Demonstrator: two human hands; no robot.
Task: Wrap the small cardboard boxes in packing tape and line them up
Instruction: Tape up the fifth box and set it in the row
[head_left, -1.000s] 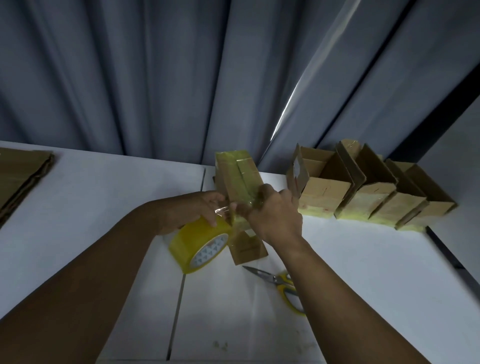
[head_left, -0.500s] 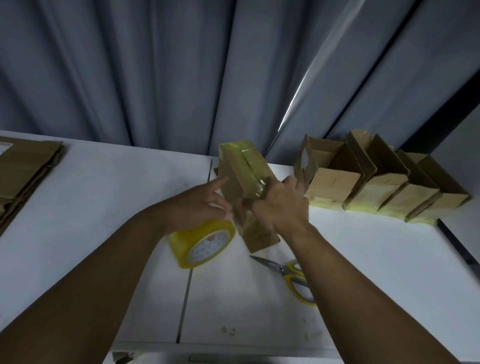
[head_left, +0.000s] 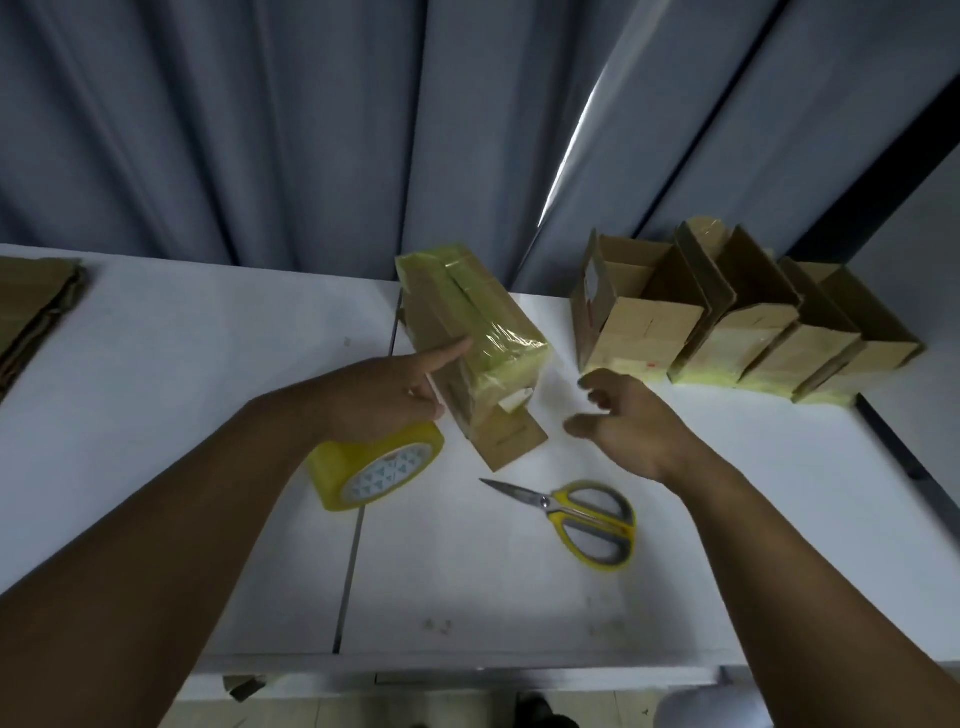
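A small cardboard box (head_left: 467, 332), wrapped in yellowish packing tape, stands tilted at the table's middle, its lower end near the tabletop. My left hand (head_left: 384, 395) holds it from the left, index finger stretched along its side and thumb at its lower edge. The yellow tape roll (head_left: 374, 467) lies just under that hand. My right hand (head_left: 623, 421) hovers to the right of the box, fingers loosely spread, holding nothing. Several taped boxes (head_left: 727, 327) stand in a row at the back right.
Yellow-handled scissors (head_left: 576, 514) lie on the white table (head_left: 182, 364) in front of the box. A stack of flat cardboard (head_left: 31, 306) sits at the far left edge. Grey curtains hang behind the table.
My right hand has let go of the box and pulled away to the right. The left hand still holds the box, and the tape roll has dropped lower beneath it.
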